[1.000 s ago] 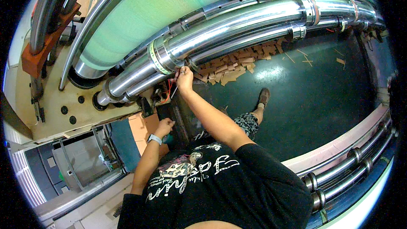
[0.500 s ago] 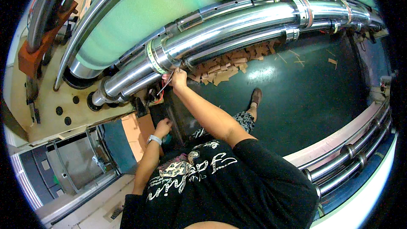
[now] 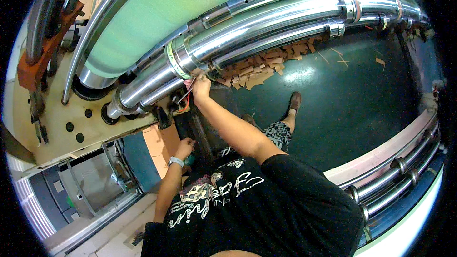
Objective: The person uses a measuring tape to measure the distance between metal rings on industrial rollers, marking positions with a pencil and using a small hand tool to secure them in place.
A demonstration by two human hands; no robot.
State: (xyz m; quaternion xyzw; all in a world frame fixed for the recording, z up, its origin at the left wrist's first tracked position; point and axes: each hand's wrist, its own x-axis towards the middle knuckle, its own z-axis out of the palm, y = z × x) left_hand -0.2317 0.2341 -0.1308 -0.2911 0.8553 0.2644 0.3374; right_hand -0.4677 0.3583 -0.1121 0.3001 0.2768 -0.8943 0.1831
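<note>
My right hand is closed around a thin metal rod-like tool, up against the underside of a chrome shaft. Beside it, a collar with a yellow-green marked band circles the shaft. The tool slants down to the left, and its upper end is hidden by the hand and collar. Lower down, my left hand, with a grey watch on its wrist, hangs near my body with curled fingers. Whatever they may hold is hidden. A red wire shows just below the right hand.
A thinner chrome shaft runs below the main one, under a large pale green roller. Cardboard scraps lie heaped on the dark green floor. Metal rails stand at the right, cardboard at the left.
The whole view has shifted slightly. My right hand stays at the collar with the tool, and my left hand keeps nearly the same curled pose.
</note>
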